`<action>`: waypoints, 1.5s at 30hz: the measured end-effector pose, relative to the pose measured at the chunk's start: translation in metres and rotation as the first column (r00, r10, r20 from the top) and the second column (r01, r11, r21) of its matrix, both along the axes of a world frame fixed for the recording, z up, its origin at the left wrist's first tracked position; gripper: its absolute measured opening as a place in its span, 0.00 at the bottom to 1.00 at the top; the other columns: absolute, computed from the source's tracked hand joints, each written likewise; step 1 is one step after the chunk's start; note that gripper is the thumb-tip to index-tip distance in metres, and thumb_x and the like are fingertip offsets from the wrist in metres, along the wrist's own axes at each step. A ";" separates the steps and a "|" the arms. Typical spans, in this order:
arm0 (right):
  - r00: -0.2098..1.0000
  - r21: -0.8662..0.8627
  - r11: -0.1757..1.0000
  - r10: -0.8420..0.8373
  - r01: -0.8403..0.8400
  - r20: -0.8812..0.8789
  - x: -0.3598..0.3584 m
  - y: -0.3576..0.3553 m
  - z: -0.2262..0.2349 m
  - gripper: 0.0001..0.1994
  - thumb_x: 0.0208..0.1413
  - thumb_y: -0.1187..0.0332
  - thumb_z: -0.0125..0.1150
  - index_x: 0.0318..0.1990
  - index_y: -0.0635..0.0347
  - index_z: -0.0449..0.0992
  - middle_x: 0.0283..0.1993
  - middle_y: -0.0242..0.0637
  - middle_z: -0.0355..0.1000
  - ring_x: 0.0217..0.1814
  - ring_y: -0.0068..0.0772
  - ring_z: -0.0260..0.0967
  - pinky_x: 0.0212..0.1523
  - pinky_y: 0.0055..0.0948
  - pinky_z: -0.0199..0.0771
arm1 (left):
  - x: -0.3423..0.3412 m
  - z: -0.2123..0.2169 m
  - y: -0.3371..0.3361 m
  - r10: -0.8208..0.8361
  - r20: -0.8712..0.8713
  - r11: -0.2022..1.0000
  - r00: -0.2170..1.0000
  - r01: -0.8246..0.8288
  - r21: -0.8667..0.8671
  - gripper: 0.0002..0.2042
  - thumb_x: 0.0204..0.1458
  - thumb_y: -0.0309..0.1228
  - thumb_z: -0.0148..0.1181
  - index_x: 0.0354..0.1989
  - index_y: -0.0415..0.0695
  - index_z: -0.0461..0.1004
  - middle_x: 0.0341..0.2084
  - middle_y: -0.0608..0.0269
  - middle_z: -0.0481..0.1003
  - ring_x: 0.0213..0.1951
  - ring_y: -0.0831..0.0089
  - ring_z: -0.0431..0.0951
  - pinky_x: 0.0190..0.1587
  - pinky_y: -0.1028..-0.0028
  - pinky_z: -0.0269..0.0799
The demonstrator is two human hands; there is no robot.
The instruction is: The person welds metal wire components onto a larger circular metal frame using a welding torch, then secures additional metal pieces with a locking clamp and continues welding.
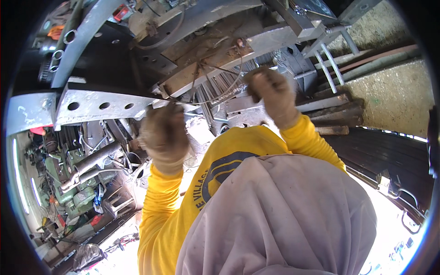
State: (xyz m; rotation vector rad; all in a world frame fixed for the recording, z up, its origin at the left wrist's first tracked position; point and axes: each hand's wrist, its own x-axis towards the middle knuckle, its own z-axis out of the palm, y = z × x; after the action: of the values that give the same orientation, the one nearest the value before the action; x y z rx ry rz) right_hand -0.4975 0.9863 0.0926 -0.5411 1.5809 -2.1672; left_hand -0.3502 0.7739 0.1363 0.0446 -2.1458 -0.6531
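Observation:
My left hand [165, 135], in a brown work glove, is blurred and looks curled into a fist just below the near end of a grey steel beam with round holes [87, 106]. My right hand [273, 97], in a matching glove, is raised farther right with its fingers curled in. What either fist holds, if anything, is hidden. Between them a thin curved wire [235, 87] hangs below a rusty, scuffed steel bar [208, 68]. Whether a hand touches the wire or the beam I cannot tell.
Long metal rods [220, 87] lie stacked beyond my hands. A green machine [80, 195] stands at the left among pipes and cables. Round bars [337, 114] lie at the right beside a rough wall [389, 96]. Grey tubes [82, 41] slope at the upper left.

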 end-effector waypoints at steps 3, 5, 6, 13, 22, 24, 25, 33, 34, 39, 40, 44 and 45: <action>0.954 -0.098 0.971 -0.233 0.218 -0.188 -0.036 0.001 0.005 0.17 0.67 0.58 0.54 0.54 0.61 0.74 0.39 0.34 0.74 0.39 0.22 0.69 0.42 0.23 0.72 | 0.021 0.049 -0.006 -0.094 -0.100 0.668 0.991 0.137 0.731 0.13 0.64 0.39 0.57 0.42 0.39 0.74 0.24 0.63 0.74 0.16 0.85 0.61 0.18 0.84 0.54; 0.895 -0.009 0.976 -0.205 0.219 -0.396 -0.061 -0.001 0.018 0.25 0.68 0.50 0.51 0.61 0.62 0.70 0.51 0.40 0.74 0.52 0.29 0.71 0.55 0.31 0.74 | 0.023 0.076 -0.011 -0.049 -0.088 0.547 0.995 0.101 0.831 0.13 0.64 0.39 0.55 0.40 0.39 0.74 0.20 0.68 0.69 0.12 0.84 0.57 0.14 0.82 0.51; 0.895 -0.028 0.981 -0.187 0.192 -0.404 -0.074 -0.005 0.022 0.25 0.68 0.50 0.51 0.61 0.62 0.70 0.51 0.40 0.74 0.52 0.29 0.71 0.55 0.31 0.74 | 0.023 0.082 -0.011 -0.040 -0.068 0.470 0.997 0.079 0.879 0.13 0.64 0.38 0.55 0.40 0.39 0.74 0.20 0.68 0.68 0.12 0.83 0.57 0.13 0.81 0.51; 0.855 -0.184 0.838 0.519 -0.514 -0.026 -0.074 -0.030 0.084 0.36 0.66 0.39 0.41 0.60 0.67 0.70 0.49 0.48 0.77 0.46 0.37 0.78 0.50 0.32 0.81 | 0.052 0.063 -0.014 -0.218 -0.209 -0.100 0.953 0.192 0.976 0.12 0.63 0.41 0.56 0.39 0.44 0.74 0.24 0.69 0.73 0.16 0.83 0.68 0.17 0.79 0.67; 0.574 -0.441 0.596 0.794 -0.671 0.200 -0.042 -0.045 0.054 0.33 0.69 0.42 0.40 0.56 0.68 0.72 0.37 0.41 0.78 0.21 0.17 0.67 0.19 0.17 0.64 | 0.122 0.045 0.023 -0.111 -0.384 -0.180 0.917 0.361 0.915 0.42 0.61 0.64 0.41 0.60 0.29 0.65 0.38 0.55 0.76 0.34 0.67 0.77 0.37 0.73 0.76; 0.620 -0.425 0.645 0.754 -0.635 0.219 -0.026 -0.048 0.057 0.32 0.69 0.42 0.40 0.56 0.68 0.72 0.36 0.40 0.77 0.19 0.16 0.63 0.16 0.17 0.58 | 0.139 0.045 0.023 -0.146 -0.448 -0.216 0.882 0.413 0.885 0.42 0.61 0.64 0.40 0.61 0.29 0.63 0.39 0.52 0.77 0.35 0.63 0.78 0.38 0.67 0.77; 0.603 -0.428 0.627 0.770 -0.651 0.210 -0.020 -0.049 0.058 0.32 0.69 0.43 0.41 0.56 0.68 0.72 0.34 0.40 0.77 0.18 0.16 0.62 0.16 0.17 0.57 | 0.146 0.045 0.024 -0.152 -0.442 -0.202 0.884 0.410 0.889 0.42 0.61 0.64 0.41 0.62 0.30 0.63 0.39 0.52 0.77 0.36 0.62 0.78 0.38 0.64 0.77; 0.637 -0.425 0.629 0.757 -0.650 0.146 0.052 -0.056 0.063 0.34 0.67 0.39 0.40 0.53 0.68 0.73 0.26 0.36 0.72 0.16 0.17 0.56 0.17 0.18 0.55 | 0.222 0.036 0.031 -0.080 -0.402 -0.152 0.912 0.387 0.909 0.38 0.62 0.62 0.42 0.64 0.36 0.63 0.42 0.51 0.77 0.35 0.61 0.80 0.37 0.63 0.79; 0.650 -0.406 0.656 0.739 -0.636 0.178 0.066 -0.059 0.061 0.35 0.67 0.39 0.40 0.52 0.68 0.74 0.25 0.35 0.70 0.16 0.18 0.55 0.17 0.19 0.54 | 0.239 0.031 0.029 -0.078 -0.403 -0.157 0.912 0.388 0.908 0.38 0.62 0.62 0.42 0.64 0.36 0.63 0.42 0.51 0.77 0.35 0.61 0.80 0.37 0.63 0.79; 0.622 -0.356 0.627 0.770 -0.693 0.146 0.147 -0.070 0.043 0.36 0.67 0.37 0.38 0.49 0.68 0.75 0.23 0.34 0.69 0.16 0.19 0.54 0.18 0.22 0.54 | 0.336 0.008 0.034 -0.083 -0.354 -0.092 0.932 0.346 0.934 0.36 0.65 0.59 0.36 0.66 0.37 0.59 0.43 0.51 0.78 0.31 0.65 0.81 0.37 0.63 0.80; 0.505 -0.397 0.498 0.858 -0.771 0.094 0.159 -0.076 0.034 0.37 0.66 0.37 0.38 0.56 0.69 0.71 0.28 0.35 0.71 0.18 0.18 0.54 0.20 0.21 0.53 | 0.357 0.001 0.036 -0.072 -0.325 -0.080 0.943 0.320 0.944 0.36 0.65 0.59 0.37 0.66 0.37 0.59 0.43 0.52 0.77 0.31 0.66 0.80 0.35 0.65 0.79; 0.537 -0.321 0.582 0.813 -0.747 0.224 0.248 -0.091 0.044 0.40 0.66 0.36 0.37 0.63 0.72 0.66 0.33 0.37 0.73 0.19 0.17 0.52 0.22 0.19 0.53 | 0.435 -0.012 0.054 0.079 -0.320 -0.092 0.944 0.327 0.941 0.35 0.65 0.59 0.38 0.66 0.37 0.61 0.42 0.55 0.76 0.30 0.72 0.76 0.32 0.71 0.75; 0.503 -0.317 0.550 0.835 -0.773 0.222 0.262 -0.100 0.044 0.40 0.66 0.36 0.37 0.63 0.72 0.66 0.33 0.37 0.73 0.19 0.17 0.52 0.22 0.19 0.53 | 0.451 -0.010 0.061 0.137 -0.321 -0.085 0.937 0.334 0.939 0.35 0.65 0.58 0.38 0.65 0.37 0.62 0.41 0.56 0.76 0.29 0.74 0.76 0.30 0.73 0.75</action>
State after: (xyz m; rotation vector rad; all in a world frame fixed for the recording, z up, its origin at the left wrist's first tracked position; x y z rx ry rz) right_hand -0.2356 0.8868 0.1362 -0.7176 0.6758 -1.5178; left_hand 0.1007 0.8347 0.1259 0.5666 -0.7768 -2.1316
